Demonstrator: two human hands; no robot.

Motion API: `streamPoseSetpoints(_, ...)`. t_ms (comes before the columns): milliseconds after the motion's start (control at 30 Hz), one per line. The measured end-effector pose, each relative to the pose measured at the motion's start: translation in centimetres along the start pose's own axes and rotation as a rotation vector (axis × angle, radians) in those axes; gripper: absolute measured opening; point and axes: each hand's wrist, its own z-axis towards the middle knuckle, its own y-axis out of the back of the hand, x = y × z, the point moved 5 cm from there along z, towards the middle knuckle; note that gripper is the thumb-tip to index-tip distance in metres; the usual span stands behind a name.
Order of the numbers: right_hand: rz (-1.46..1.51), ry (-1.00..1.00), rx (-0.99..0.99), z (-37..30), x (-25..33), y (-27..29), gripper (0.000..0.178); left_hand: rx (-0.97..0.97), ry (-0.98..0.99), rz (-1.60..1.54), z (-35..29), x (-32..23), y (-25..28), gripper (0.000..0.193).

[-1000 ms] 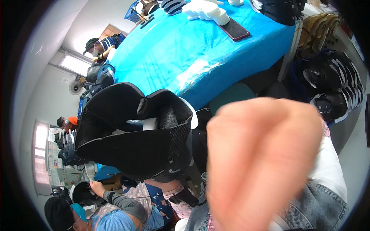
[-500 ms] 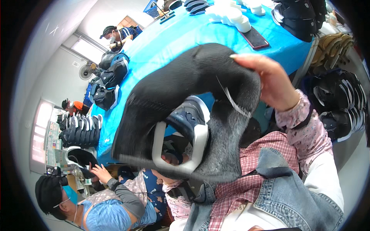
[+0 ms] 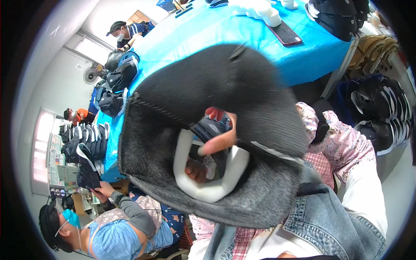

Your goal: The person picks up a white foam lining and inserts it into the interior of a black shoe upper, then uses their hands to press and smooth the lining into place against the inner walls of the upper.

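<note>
Close before me is a black, soft fabric cover [image 3: 208, 78], ribbed on top and fuzzy below, with a white seam strip on its right side. A white rigid-looking ring [image 3: 208, 195] shows within its opening. My right arm comes in from the right and passes behind the cover. Through the opening, my right hand [image 3: 223, 141] is partly visible, its thumb extended and the rest mostly hidden; it appears to grip the cover. Fingers of my left hand [image 3: 196, 170] are curled, seen through the white ring, supporting the cover from behind.
A blue-covered table [image 3: 182, 47] stretches ahead, with a phone [image 3: 284, 33], white pieces [image 3: 255, 11] and black padded items [image 3: 121, 78] on it. More black, white-edged pieces [image 3: 385, 108] are stacked at right. A masked co-worker [image 3: 125, 225] at lower left handles a black piece [image 3: 89, 173].
My right hand has moved from the cover's upper right edge to behind it, showing through the opening. The cover has turned and spread nearer. The co-worker's black piece is now tilted upright.
</note>
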Motion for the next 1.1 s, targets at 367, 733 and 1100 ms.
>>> streamPoseSetpoints(367,0.024,0.013,-0.069,-1.9,0.4,-2.3,0.034,0.129,0.141,0.174,-1.7,4.9,-1.4,0.046)
streamPoseSetpoints(733,0.297,0.191,-0.658,-2.7,3.0,9.1,0.035,0.191,0.070,0.188,-2.8,4.0,-1.9,0.044)
streamPoseSetpoints(1100,-0.177,-0.022,-0.280,-2.8,3.9,4.0,0.038,0.787,-0.170,1.262,-6.3,5.4,-11.5,0.024)
